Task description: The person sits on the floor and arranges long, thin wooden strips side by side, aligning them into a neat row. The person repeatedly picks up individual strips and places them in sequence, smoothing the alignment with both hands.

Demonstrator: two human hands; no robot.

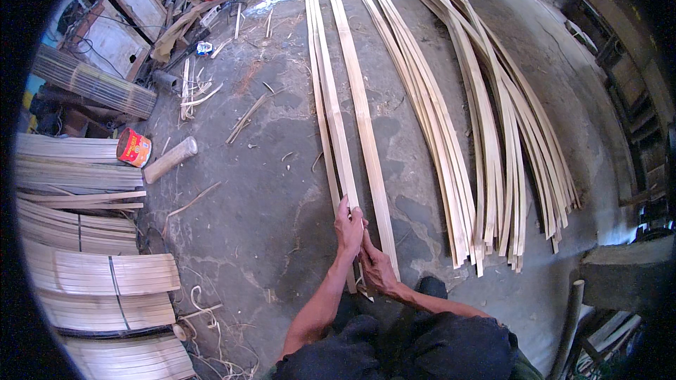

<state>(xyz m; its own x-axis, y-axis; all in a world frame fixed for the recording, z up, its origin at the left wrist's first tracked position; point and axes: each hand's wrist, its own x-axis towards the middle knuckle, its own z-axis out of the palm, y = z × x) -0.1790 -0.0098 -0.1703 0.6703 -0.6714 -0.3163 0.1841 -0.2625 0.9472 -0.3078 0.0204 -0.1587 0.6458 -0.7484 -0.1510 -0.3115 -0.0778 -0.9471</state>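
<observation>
A long pale bamboo strip runs away from me across the floor, its near end between my hands. My left hand is closed around it, thumb pointing forward along it. Just behind and to the right, my right hand is closed at the strip's near end; its palm is hidden, so I cannot see whether it also grips a tool. A thin pale sliver shows below the right hand. One bamboo strip lies close on the left, and another strip lies on the right, passing beside my right hand.
Many loose bamboo strips fan out on the right. Tied bundles of slats are stacked at the left, near a red-and-orange tub and a short round log. Scraps litter the concrete floor. A post stands at lower right.
</observation>
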